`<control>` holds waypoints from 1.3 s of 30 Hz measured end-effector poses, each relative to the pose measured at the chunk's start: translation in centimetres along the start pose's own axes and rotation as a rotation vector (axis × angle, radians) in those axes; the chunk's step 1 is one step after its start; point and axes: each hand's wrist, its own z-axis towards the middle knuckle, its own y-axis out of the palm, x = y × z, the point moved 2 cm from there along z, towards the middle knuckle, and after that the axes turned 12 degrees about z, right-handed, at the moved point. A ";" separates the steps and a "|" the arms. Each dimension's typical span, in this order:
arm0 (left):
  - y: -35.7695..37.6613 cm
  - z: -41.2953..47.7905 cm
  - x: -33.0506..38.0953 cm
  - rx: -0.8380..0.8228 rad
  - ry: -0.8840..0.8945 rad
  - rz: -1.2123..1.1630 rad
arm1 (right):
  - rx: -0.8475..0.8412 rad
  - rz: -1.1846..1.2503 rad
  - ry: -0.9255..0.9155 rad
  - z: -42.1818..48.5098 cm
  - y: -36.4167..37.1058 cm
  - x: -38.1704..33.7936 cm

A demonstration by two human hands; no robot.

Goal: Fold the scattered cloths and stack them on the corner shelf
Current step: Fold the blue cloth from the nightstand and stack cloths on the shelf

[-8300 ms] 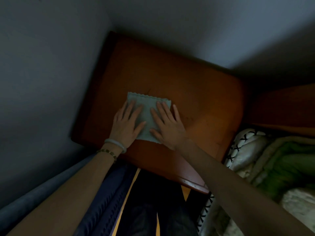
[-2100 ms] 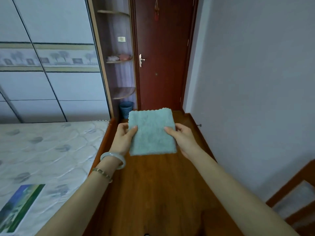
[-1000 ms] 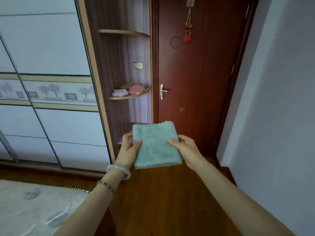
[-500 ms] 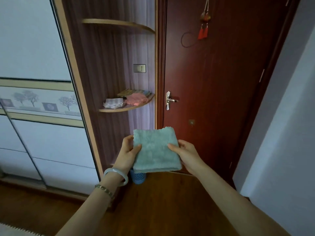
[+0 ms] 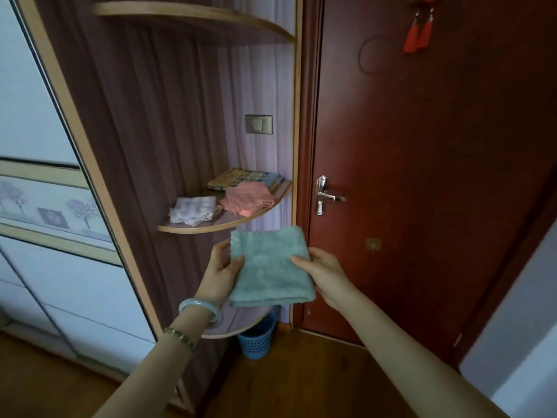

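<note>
A folded pale green cloth [image 5: 269,265] is held flat in front of me, just below the middle corner shelf [image 5: 223,226]. My left hand [image 5: 221,273] pinches its left edge, thumb on top. My right hand [image 5: 324,271] pinches its right edge the same way. On the middle shelf lie a white patterned cloth [image 5: 193,210], a pink cloth [image 5: 247,200] and a yellow and blue patterned cloth [image 5: 241,178] behind them.
A dark red door [image 5: 422,176] with a metal handle [image 5: 325,196] stands right of the shelf unit. A higher shelf [image 5: 196,19] and a lower shelf [image 5: 238,328] flank the middle one. A blue basket [image 5: 256,342] sits on the wooden floor. White wardrobe panels fill the left.
I have walked from the bedside table toward the corner shelf unit, carrying the folded green cloth in both hands. The shelf is now much closer and the cloth sits just beneath its edge.
</note>
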 end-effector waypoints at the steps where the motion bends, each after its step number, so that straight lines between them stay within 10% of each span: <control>1: 0.0 1.6 -0.8 0.027 -0.007 0.000 | -0.019 -0.010 0.010 2.2 0.0 0.3; 19: 3.3 29.6 -1.2 0.444 -0.019 0.053 | -0.400 -0.017 0.104 37.0 0.4 -3.7; 39: -2.0 36.8 -8.5 0.509 -0.279 0.521 | -0.460 -0.544 0.079 49.5 6.7 1.1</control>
